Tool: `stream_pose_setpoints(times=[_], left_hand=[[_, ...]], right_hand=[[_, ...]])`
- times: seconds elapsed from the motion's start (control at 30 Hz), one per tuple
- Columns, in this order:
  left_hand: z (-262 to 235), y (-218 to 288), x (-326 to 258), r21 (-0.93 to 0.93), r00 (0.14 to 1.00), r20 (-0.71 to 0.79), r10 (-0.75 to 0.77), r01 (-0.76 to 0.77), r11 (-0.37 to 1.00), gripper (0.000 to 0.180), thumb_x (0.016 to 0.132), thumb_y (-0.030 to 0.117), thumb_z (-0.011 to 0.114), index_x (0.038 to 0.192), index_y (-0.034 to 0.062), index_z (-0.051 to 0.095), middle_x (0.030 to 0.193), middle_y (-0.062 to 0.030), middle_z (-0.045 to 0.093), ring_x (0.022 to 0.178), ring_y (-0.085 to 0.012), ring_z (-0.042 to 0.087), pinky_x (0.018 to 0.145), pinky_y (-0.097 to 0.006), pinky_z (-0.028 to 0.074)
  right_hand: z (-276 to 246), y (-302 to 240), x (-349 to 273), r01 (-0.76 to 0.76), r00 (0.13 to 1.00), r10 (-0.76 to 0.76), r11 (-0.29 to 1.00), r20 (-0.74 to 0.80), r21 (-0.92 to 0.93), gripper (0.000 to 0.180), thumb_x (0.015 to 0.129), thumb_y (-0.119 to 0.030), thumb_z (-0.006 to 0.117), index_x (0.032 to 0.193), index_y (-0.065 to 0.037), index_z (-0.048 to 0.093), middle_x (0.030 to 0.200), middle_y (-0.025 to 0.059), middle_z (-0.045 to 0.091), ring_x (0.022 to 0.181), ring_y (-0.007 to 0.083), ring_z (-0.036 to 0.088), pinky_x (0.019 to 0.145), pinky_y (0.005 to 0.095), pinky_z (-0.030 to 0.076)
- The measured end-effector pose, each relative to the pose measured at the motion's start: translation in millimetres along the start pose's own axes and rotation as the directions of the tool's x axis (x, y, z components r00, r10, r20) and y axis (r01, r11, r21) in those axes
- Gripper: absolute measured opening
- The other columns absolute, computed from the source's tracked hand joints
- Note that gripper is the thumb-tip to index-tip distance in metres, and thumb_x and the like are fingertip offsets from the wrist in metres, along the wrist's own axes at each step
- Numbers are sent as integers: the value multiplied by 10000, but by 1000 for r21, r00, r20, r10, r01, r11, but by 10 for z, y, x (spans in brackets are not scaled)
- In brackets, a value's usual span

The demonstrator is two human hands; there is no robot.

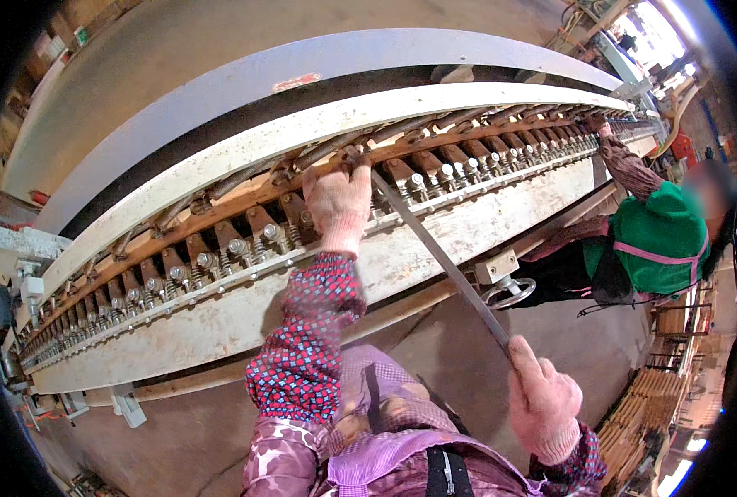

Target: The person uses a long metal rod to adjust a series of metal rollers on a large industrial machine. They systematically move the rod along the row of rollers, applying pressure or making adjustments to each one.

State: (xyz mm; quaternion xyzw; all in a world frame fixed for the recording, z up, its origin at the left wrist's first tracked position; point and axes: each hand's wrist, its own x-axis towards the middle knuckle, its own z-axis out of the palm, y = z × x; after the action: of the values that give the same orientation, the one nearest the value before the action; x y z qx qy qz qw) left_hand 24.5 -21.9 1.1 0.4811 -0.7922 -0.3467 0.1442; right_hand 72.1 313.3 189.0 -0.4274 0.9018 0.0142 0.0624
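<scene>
Purple apron [375,462] foremost, right hand [544,403] clutches a metal bar [446,262] slanting forward-left toward left hand [338,204], whose grip is unclear.

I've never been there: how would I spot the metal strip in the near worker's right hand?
Find the long pale machine crossing the view. From its row of bolts, a grey metal strip slants down to the near worker's right hand. Unlike the short bolts, it is long, thin and flat.
</scene>
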Motion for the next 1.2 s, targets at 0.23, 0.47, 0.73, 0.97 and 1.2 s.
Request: stream_pose_setpoints(times=[0.23, 0.47, 0.73, 0.97, 1.2], left_hand=[[267, -217, 145, 6, 961, -225, 157, -160, 987, 739, 964, 671, 361, 1122, 41, 713, 1133, -174, 713, 1150, -248, 621, 1196, -378, 245], [26, -116, -40, 20, 981, -72, 180, -179, 984, 557, 960, 490, 463, 741, 45, 717, 796, -134, 730, 918, -245, 672, 1133, -359, 312], [76, -121, 17, 157, 977, -16, 212, -207, 966, 460, 963, 492, 454, 1047, 133, 730, 1072, -103, 731, 1136, -216, 618, 1166, -416, 263], [51, -97, -5, 52, 983, -22, 183, -182, 982, 463, 958, 496, 477, 1066, 131, 741, 1046, -109, 738, 1124, -226, 630, 1174, -424, 248], [44, -84, 39, 62, 983, -55, 175, -171, 983, 472, 949, 499, 485, 959, 114, 759, 935, -130, 745, 1039, -252, 663, 1165, -410, 270]], right_hand=[[-1, -49, 30, -74, 997, 76, 989, -5, 125, 488, 836, -26, 647, 1321, -76, 609, 808, 148, 625, 655, 345, 627, 578, 419, 493], [211, 76, -230, -35, 996, 45, 989, -73, 143, 518, 829, -124, 688, 1341, -132, 607, 751, 99, 616, 555, 307, 606, 518, 415, 487], [234, 74, -170, -74, 995, 86, 971, -44, 227, 501, 800, -24, 671, 1296, -80, 635, 855, 149, 671, 705, 340, 664, 629, 400, 531], [294, 136, -153, -47, 996, 62, 977, -68, 208, 513, 828, -115, 688, 1335, -134, 608, 770, 107, 624, 577, 316, 612, 532, 408, 497], [266, 138, -110, -14, 994, 34, 982, -104, 189, 509, 819, -109, 690, 1322, -123, 614, 776, 107, 629, 568, 309, 610, 537, 414, 499]])
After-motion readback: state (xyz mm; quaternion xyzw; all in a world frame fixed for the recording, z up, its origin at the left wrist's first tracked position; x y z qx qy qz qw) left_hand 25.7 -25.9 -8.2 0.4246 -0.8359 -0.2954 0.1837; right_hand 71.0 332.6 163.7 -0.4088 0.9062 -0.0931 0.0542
